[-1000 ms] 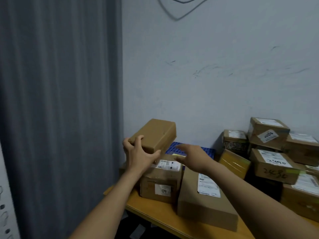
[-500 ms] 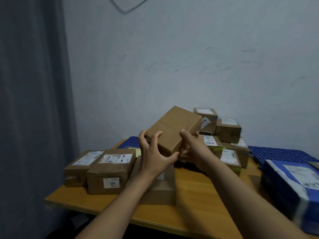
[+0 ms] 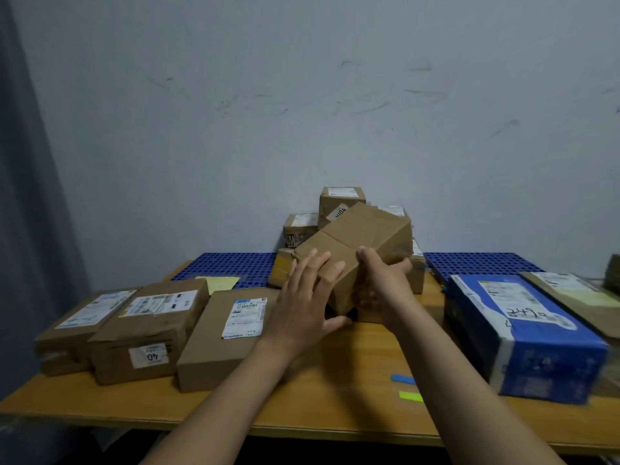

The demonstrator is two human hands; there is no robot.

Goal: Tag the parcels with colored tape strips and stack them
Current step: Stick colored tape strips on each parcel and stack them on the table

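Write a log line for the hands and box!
left hand: flat on plain brown cardboard box | right hand: grips box end | box: tilted over wooden table | blue tape strip, green tape strip: on table

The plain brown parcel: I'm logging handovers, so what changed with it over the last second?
The parcel travelled from the left end of the table, where the left hand alone gripped it, to above its middle. The right hand has taken hold, and the left now presses flat against its side. The labelled parcels stayed put.

left hand (image 3: 307,297): fingers straight, pressing parcel (image 3: 355,236) | right hand (image 3: 382,280): curled round it | both forearms extended forward
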